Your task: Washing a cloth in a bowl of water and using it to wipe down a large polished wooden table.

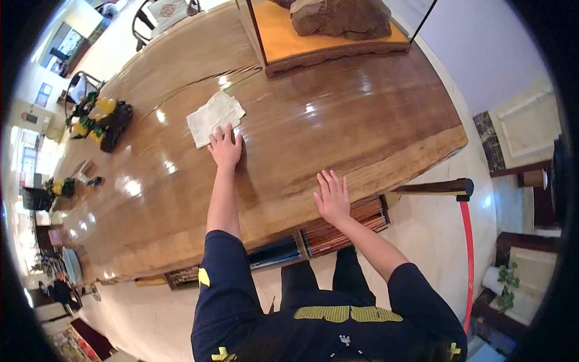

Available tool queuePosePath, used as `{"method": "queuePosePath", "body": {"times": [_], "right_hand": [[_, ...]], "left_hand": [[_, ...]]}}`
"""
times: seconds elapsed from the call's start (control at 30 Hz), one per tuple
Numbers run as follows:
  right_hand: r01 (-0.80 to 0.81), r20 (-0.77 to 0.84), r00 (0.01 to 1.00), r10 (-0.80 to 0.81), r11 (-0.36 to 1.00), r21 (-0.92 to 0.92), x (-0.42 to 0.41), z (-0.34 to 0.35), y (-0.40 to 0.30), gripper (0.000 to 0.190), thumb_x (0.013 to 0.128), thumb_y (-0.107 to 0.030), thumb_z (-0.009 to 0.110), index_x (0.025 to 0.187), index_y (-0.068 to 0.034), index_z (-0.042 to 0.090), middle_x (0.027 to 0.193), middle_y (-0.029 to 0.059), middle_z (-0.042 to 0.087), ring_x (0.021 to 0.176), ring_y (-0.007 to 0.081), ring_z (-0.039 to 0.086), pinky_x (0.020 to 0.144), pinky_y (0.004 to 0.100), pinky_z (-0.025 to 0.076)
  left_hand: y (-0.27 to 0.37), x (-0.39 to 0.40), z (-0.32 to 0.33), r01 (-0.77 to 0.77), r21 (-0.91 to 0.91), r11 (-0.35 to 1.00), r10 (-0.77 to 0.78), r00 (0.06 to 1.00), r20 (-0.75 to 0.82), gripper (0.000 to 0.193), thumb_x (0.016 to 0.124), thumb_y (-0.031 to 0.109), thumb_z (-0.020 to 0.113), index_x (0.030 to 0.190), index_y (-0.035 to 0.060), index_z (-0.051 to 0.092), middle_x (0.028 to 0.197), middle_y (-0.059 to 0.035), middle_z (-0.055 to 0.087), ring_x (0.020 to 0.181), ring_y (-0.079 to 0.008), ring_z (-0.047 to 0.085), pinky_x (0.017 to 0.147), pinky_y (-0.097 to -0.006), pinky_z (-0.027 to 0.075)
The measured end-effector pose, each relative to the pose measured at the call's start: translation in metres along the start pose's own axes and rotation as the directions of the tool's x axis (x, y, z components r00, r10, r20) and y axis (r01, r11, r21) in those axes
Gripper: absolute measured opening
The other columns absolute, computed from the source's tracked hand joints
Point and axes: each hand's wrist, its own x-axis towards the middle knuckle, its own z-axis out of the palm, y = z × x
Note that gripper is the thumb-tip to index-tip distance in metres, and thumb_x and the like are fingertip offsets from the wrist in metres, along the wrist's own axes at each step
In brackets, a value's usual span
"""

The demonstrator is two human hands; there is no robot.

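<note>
A white cloth (212,113) lies spread on the glossy wooden table (280,149), left of the middle. My left hand (225,147) rests with spread fingers on the near right edge of the cloth, fingertips on it. My right hand (333,197) is at the table's near edge, palm down, fingers apart, holding nothing. Beyond the cloth, a glass case with an orange base (289,43) holds a large brown rock (341,18).
An ornament with yellow fruit and green leaves (102,118) stands at the left. Shelves of books or folders (346,226) sit under the near edge. A barrier post (434,187) with a red belt (469,262) is at the right. Chairs stand beyond the table.
</note>
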Motion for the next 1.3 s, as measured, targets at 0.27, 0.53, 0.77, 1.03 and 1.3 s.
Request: {"method": "queuePosePath", "body": {"times": [0.27, 0.53, 0.77, 1.03, 1.3], "right_hand": [[0.159, 0.028, 0.987, -0.159, 0.987, 0.0, 0.012, -0.043, 0.071, 0.052, 0.098, -0.034, 0.056, 0.145, -0.011, 0.05, 0.152, 0.0123, 0.046, 0.145, 0.0335, 0.039, 0.118, 0.0638, 0.025], [-0.248, -0.028, 0.968, 0.249, 0.936, -0.25, 0.062, -0.062, 0.202, 0.061, 0.101, -0.042, 0.055, 0.157, -0.028, 0.037, 0.165, 0.0011, 0.032, 0.153, 0.0298, 0.028, 0.122, 0.0655, 0.016], [-0.256, 0.026, 0.963, 0.267, 0.944, -0.21, 0.079, -0.059, 0.195, 0.061, 0.1, -0.043, 0.057, 0.156, -0.028, 0.04, 0.165, 0.0018, 0.033, 0.154, 0.0287, 0.027, 0.124, 0.0624, 0.013], [-0.274, 0.047, 0.955, 0.292, 0.934, -0.229, 0.076, -0.051, 0.201, 0.061, 0.1, -0.042, 0.056, 0.157, -0.027, 0.04, 0.166, 0.0021, 0.032, 0.155, 0.0293, 0.024, 0.124, 0.0622, 0.012], [-0.252, 0.039, 0.963, 0.266, 0.943, -0.216, 0.073, -0.059, 0.199, 0.061, 0.1, -0.043, 0.056, 0.157, -0.027, 0.039, 0.165, 0.0044, 0.033, 0.154, 0.0297, 0.025, 0.123, 0.0636, 0.014]], "left_hand": [[0.057, -0.101, -0.042, -0.171, 0.097, 0.981, 0.146, 0.965, 0.219, 0.063, 0.1, 0.059, 0.047, 0.148, 0.0198, 0.054, 0.157, -0.0108, 0.048, 0.147, -0.0382, 0.038, 0.119, -0.0642, 0.025], [-0.022, 0.003, -0.046, 0.013, 0.073, 0.997, -0.018, 0.998, 0.063, 0.066, 0.101, 0.056, 0.049, 0.159, 0.0302, 0.035, 0.161, -0.0118, 0.041, 0.15, -0.0378, 0.034, 0.116, -0.0719, 0.024], [-0.061, 0.138, -0.032, 0.082, 0.093, 0.992, -0.085, 0.996, 0.028, 0.07, 0.097, 0.064, 0.05, 0.16, 0.0418, 0.029, 0.168, -0.0094, 0.029, 0.153, -0.0444, 0.024, 0.115, -0.0749, 0.021], [-0.009, 0.149, 0.008, 0.192, 0.103, 0.976, -0.196, 0.98, 0.026, 0.069, 0.097, 0.073, 0.036, 0.159, 0.0434, 0.03, 0.171, -0.003, 0.021, 0.156, -0.0421, 0.012, 0.112, -0.0825, 0.007], [-0.001, 0.103, 0.004, 0.199, 0.074, 0.977, -0.202, 0.979, 0.036, 0.068, 0.097, 0.073, 0.036, 0.159, 0.0443, 0.03, 0.171, -0.0016, 0.021, 0.157, -0.0401, 0.01, 0.113, -0.081, 0.007]]}}
